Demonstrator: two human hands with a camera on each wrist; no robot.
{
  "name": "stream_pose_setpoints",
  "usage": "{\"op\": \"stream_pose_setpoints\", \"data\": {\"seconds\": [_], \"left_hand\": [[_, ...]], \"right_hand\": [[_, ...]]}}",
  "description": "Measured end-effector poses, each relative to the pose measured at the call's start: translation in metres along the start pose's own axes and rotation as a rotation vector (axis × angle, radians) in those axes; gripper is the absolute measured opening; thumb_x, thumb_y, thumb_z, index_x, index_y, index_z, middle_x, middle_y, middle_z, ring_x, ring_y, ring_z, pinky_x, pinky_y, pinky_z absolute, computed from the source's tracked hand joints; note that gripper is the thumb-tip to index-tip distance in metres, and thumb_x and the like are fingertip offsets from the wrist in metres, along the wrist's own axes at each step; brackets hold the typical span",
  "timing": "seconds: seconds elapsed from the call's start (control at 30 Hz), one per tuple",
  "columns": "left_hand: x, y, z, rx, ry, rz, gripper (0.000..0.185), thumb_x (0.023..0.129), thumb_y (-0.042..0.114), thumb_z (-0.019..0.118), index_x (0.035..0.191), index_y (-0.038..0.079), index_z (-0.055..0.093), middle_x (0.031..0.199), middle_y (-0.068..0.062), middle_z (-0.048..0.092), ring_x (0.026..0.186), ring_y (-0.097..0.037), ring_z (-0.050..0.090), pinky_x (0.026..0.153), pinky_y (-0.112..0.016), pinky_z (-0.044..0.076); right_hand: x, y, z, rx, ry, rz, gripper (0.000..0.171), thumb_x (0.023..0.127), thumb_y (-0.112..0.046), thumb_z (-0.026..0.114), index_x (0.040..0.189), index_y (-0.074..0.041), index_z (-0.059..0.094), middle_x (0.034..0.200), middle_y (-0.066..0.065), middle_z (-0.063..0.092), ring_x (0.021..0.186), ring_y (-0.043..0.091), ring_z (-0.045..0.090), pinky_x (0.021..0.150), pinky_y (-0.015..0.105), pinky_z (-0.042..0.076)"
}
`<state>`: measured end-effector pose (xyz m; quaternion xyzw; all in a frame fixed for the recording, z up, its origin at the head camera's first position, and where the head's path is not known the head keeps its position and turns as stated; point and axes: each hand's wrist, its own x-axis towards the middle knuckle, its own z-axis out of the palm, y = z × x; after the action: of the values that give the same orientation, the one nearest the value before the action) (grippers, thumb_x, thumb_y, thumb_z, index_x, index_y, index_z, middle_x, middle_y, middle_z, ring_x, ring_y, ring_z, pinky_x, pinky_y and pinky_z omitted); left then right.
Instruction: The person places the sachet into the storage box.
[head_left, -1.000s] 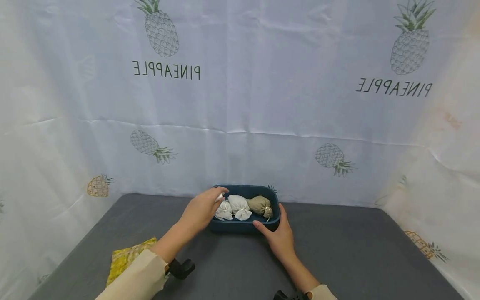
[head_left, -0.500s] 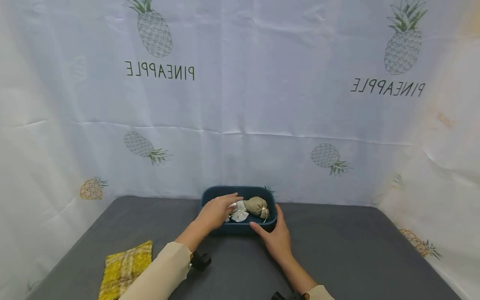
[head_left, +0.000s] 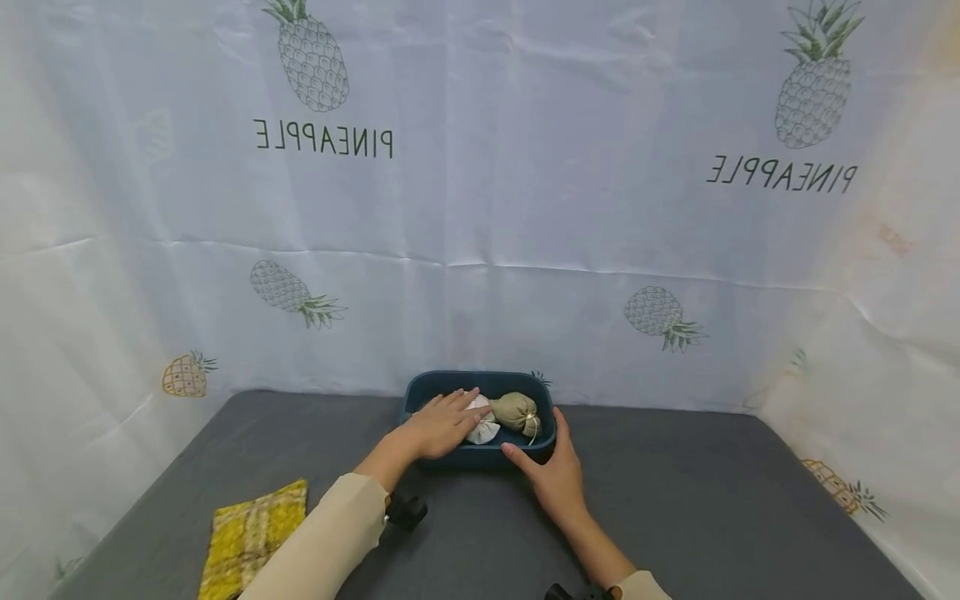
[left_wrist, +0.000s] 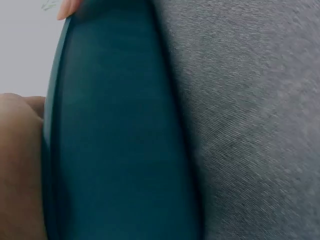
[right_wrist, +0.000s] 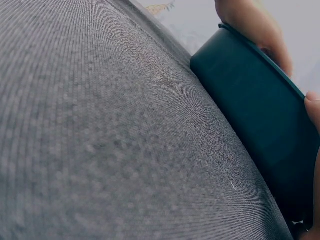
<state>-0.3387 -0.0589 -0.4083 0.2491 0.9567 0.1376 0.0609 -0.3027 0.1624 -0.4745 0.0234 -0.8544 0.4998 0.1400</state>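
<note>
A dark blue box (head_left: 480,457) with rounded corners stands at the far side of the table. Inside it, a white tied pouch (head_left: 484,430) lies beside a tan tied pouch (head_left: 514,411). My left hand (head_left: 441,425) reaches over the front rim with its fingers extended, resting on the white pouch and covering the box's left part. Around the right front corner, my right hand (head_left: 558,475) grips the box, thumb at the front rim and fingers along the right side. The left wrist view holds mostly the box's outer wall (left_wrist: 120,125).
A yellow plaid cloth piece (head_left: 251,537) lies on the grey table (head_left: 675,500) at the left, partly behind the left sleeve (head_left: 322,537). A white curtain (head_left: 525,200) with pineapple prints hangs right behind the box.
My left hand has moved from the box's left end rightward over the pouches. Its fingers, earlier bent around something white, have straightened and lie flatter. The right hand keeps its grip.
</note>
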Motion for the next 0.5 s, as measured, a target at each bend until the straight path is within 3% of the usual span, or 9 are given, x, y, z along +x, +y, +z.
{"op": "stream_pose_setpoints", "data": {"seconds": [0.2, 0.37, 0.5], "left_hand": [[0.0013, 0.0037, -0.0034, 0.045, -0.036, -0.016, 0.052, 0.11, 0.032, 0.04, 0.161, 0.027, 0.031, 0.172, -0.005, 0.016, 0.159, -0.032, 0.014, 0.126, -0.06, 0.014], [0.0051, 0.0051, -0.0055, -0.02, -0.028, -0.062, 0.062, 0.105, 0.03, 0.052, 0.162, 0.021, 0.028, 0.171, -0.006, 0.018, 0.159, -0.034, 0.015, 0.124, -0.064, 0.015], [0.0045, 0.0051, -0.0036, -0.099, 0.025, -0.091, 0.064, 0.102, 0.029, 0.058, 0.16, 0.017, 0.033, 0.169, -0.009, 0.023, 0.158, -0.035, 0.019, 0.124, -0.064, 0.017]], "right_hand": [[0.0001, -0.0001, -0.0009, -0.017, 0.001, 0.001, 0.106, 0.082, -0.054, 0.079, 0.162, -0.015, 0.021, 0.164, 0.02, 0.032, 0.146, 0.044, 0.04, 0.111, 0.068, 0.037], [-0.0003, 0.0003, -0.0011, -0.009, 0.011, -0.009, 0.105, 0.082, -0.053, 0.08, 0.162, -0.015, 0.022, 0.164, 0.02, 0.032, 0.146, 0.044, 0.04, 0.11, 0.068, 0.037], [-0.0009, 0.001, -0.001, -0.013, 0.014, -0.016, 0.105, 0.082, -0.053, 0.08, 0.162, -0.015, 0.023, 0.163, 0.02, 0.033, 0.145, 0.045, 0.041, 0.109, 0.068, 0.038]]}}
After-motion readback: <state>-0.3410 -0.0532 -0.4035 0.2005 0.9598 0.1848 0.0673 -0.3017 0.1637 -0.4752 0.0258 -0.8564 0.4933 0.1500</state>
